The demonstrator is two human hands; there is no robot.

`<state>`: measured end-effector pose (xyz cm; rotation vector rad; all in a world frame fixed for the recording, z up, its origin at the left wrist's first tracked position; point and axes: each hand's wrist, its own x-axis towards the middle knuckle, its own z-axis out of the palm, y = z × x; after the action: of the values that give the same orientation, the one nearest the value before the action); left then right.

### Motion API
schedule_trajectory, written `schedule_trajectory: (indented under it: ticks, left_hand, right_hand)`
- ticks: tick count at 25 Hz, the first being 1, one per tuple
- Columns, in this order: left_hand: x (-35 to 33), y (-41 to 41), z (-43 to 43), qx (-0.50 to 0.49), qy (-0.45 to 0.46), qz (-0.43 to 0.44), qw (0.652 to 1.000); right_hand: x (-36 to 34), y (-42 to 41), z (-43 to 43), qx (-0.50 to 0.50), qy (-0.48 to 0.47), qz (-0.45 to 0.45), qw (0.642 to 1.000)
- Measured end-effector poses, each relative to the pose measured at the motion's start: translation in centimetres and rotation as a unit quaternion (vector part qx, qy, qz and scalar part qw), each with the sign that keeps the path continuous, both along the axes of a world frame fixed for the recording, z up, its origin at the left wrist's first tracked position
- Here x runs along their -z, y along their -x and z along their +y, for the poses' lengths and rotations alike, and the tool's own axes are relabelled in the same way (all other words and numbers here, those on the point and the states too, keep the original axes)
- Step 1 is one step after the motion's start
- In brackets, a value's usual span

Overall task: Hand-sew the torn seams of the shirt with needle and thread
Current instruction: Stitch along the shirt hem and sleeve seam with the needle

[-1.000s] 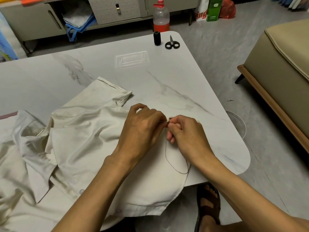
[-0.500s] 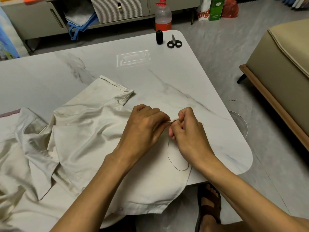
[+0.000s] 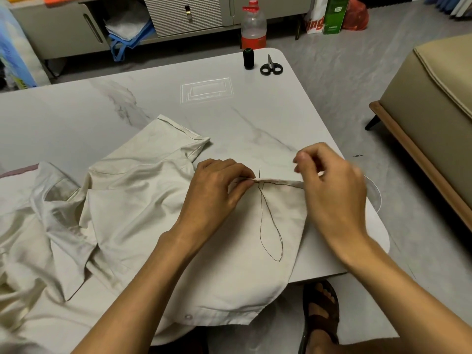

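Observation:
A cream shirt (image 3: 143,213) lies spread on the marble table (image 3: 229,118). My left hand (image 3: 214,192) pinches its folded seam edge between thumb and fingers. Just right of those fingertips a needle (image 3: 259,171) stands up out of the seam, and nothing holds it. Dark thread (image 3: 270,226) hangs from it in a long loop over the cloth. My right hand (image 3: 334,190) hovers at the seam's right end with its fingers loosely curled, blurred, and nothing seen in them.
A black thread spool (image 3: 248,58) and black scissors (image 3: 271,67) sit at the table's far right corner. A bottle (image 3: 253,26) and a cabinet (image 3: 184,11) stand behind. A sofa (image 3: 434,103) is at the right. My sandalled foot (image 3: 321,307) shows below the table edge.
My right hand has let go at the seam and moved right, away from my left hand. The needle now stands free in the cloth and the thread loop lies longer.

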<state>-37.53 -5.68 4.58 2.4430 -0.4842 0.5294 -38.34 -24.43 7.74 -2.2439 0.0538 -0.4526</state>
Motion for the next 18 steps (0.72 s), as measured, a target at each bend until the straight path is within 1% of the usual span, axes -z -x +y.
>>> schedule_trajectory:
  ticks: [1,2,3,4,5,6,7,9,13,15,17,18]
  left_hand:
    - [-0.1,0.0,0.1,0.002,0.002,-0.003,1.0]
    - [-0.1,0.1,0.2,0.006,0.001,-0.01,1.0]
    - [-0.2,0.2,0.3,0.012,-0.002,-0.018,1.0]
    - [-0.2,0.3,0.3,0.02,-0.005,-0.024,0.999]
    - [-0.2,0.4,0.4,0.027,-0.008,-0.027,0.999]
    - [-0.3,0.4,0.4,0.034,-0.009,-0.026,0.999]
    - [-0.3,0.4,0.5,0.039,-0.01,-0.024,0.999]
    - [-0.3,0.4,0.5,0.044,-0.008,-0.02,0.999]
    - [-0.4,0.7,0.6,0.04,0.009,-0.011,0.999]
    - [-0.5,0.8,0.6,0.032,0.024,-0.001,0.999]
    - [-0.6,0.8,0.7,0.022,0.033,0.007,0.999]
    - [-0.6,0.7,0.8,0.018,0.034,0.008,0.999]
  right_hand:
    - [-0.2,-0.6,-0.6,-0.003,-0.038,0.032,0.999]
    - [-0.2,-1.3,-1.1,-0.027,-0.078,0.09,0.992]
    - [-0.4,-1.7,-1.3,-0.068,-0.124,0.166,0.976]
    - [-0.5,-1.8,-1.3,-0.114,-0.177,0.244,0.947]
    - [-0.6,-1.7,-1.0,-0.151,-0.229,0.313,0.909]
    - [-0.7,-1.6,-0.8,-0.173,-0.267,0.36,0.877]
    - [-0.7,-1.6,-0.6,-0.182,-0.29,0.385,0.857]
    - [-0.6,-1.6,-0.3,-0.181,-0.319,0.394,0.843]
    - [-0.2,-1.3,0.7,-0.158,-0.348,0.387,0.839]
    - [0.2,-1.1,1.1,-0.134,-0.376,0.355,0.846]
    - [0.4,-1.3,1.2,-0.104,-0.388,0.294,0.868]
    - [0.4,-1.5,1.2,-0.088,-0.404,0.267,0.87]
